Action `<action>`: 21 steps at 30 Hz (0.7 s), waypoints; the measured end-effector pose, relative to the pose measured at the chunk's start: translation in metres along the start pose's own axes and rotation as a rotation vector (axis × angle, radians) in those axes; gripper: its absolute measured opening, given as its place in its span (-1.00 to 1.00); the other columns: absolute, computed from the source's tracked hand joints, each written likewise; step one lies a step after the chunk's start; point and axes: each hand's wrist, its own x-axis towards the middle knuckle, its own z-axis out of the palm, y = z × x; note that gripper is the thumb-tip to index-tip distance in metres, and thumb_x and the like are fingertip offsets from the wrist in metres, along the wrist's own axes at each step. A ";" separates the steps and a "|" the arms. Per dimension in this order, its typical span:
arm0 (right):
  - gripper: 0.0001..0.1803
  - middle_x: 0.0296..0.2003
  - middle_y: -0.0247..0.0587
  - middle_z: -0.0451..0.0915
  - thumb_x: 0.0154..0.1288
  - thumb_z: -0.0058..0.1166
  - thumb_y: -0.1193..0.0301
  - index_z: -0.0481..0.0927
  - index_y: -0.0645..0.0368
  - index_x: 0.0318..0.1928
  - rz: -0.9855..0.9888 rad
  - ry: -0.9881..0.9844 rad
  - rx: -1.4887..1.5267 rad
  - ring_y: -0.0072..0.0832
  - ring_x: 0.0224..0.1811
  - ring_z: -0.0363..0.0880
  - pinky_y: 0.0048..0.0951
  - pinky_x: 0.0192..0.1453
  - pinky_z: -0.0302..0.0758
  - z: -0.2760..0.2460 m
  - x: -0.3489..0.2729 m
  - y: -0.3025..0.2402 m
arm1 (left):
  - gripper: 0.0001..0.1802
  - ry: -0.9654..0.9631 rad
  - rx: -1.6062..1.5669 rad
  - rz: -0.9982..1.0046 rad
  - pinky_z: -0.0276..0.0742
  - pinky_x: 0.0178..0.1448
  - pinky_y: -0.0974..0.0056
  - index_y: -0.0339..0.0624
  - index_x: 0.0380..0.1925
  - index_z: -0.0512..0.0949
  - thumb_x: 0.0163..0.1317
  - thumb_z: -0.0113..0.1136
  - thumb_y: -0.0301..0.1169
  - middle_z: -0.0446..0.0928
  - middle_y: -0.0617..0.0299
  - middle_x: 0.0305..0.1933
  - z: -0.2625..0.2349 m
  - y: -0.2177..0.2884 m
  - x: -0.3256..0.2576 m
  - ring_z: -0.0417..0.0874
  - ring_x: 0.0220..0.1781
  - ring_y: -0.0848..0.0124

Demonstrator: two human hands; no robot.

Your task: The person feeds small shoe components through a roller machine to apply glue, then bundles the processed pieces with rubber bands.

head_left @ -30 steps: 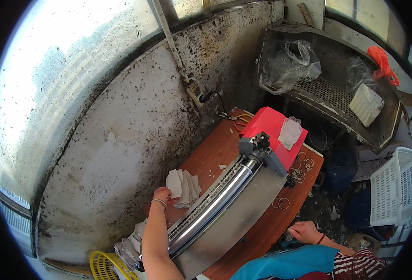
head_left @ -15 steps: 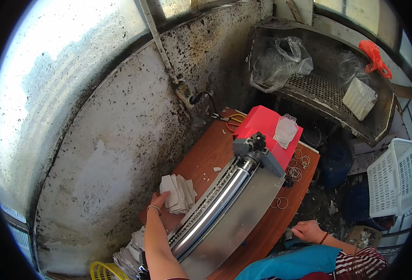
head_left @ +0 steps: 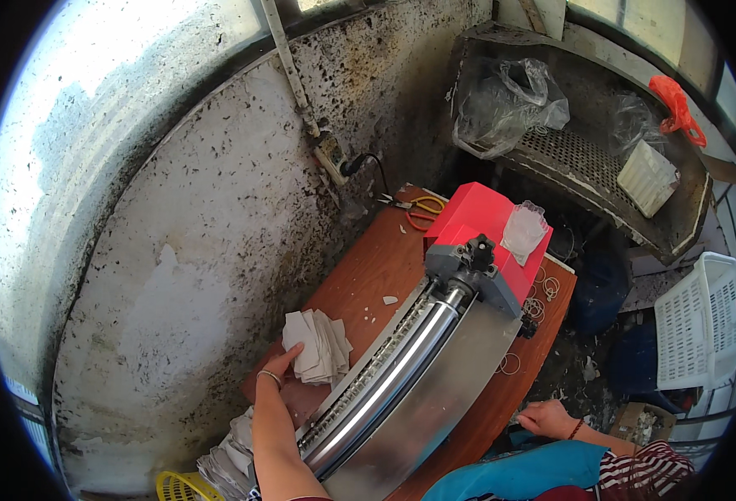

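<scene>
In the head view, the left hand (head_left: 279, 365) touched the near-left side of a fanned stack of whitish sheets (head_left: 320, 351); whether its fingers gripped them could not be made out. The stack lay by the left edge of the worktop (head_left: 347, 284), beside a steel roller (head_left: 385, 383). The right hand (head_left: 549, 419), its fingers curled, hung just beyond the right edge, its grip unclear. Pliers (head_left: 403, 204) lay at the far-left corner, near a red housing (head_left: 473, 213).
</scene>
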 end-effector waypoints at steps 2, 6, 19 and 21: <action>-0.78 -0.48 -0.25 0.62 0.25 0.11 0.25 0.66 0.08 -0.43 0.000 0.001 -0.009 -0.25 -0.48 0.60 -0.30 -0.46 0.53 -0.001 0.000 0.001 | 0.03 0.057 0.046 -0.012 0.31 0.30 0.10 -0.23 0.29 0.30 -0.13 0.48 0.09 0.42 -0.01 0.25 0.023 0.018 -0.020 0.46 0.21 0.13; -0.78 -0.49 -0.24 0.62 0.25 0.11 0.24 0.66 0.08 -0.43 -0.027 -0.005 -0.002 -0.24 -0.49 0.60 -0.29 -0.46 0.54 -0.001 0.008 -0.002 | 0.15 0.003 0.061 0.051 0.30 0.30 0.12 -0.26 0.34 0.20 -0.17 0.48 0.13 0.32 0.01 0.34 0.035 0.027 -0.036 0.40 0.29 0.14; -0.74 -0.49 -0.23 0.62 0.28 0.07 0.21 0.65 0.09 -0.42 -0.044 -0.042 -0.033 -0.24 -0.48 0.61 -0.28 -0.48 0.52 0.004 0.009 0.002 | 0.28 -0.026 -0.200 0.070 0.27 0.37 0.19 -0.60 0.31 0.06 -0.22 0.56 0.03 0.28 -0.10 0.34 0.030 0.010 -0.019 0.34 0.34 0.14; -0.74 -0.49 -0.24 0.62 0.28 0.07 0.20 0.66 0.08 -0.41 -0.045 -0.032 -0.022 -0.24 -0.48 0.61 -0.29 -0.48 0.52 0.007 0.007 0.003 | 0.28 0.026 -0.221 0.073 0.26 0.39 0.17 -0.60 0.31 0.08 -0.24 0.56 0.03 0.27 -0.11 0.34 0.030 0.006 -0.005 0.33 0.35 0.13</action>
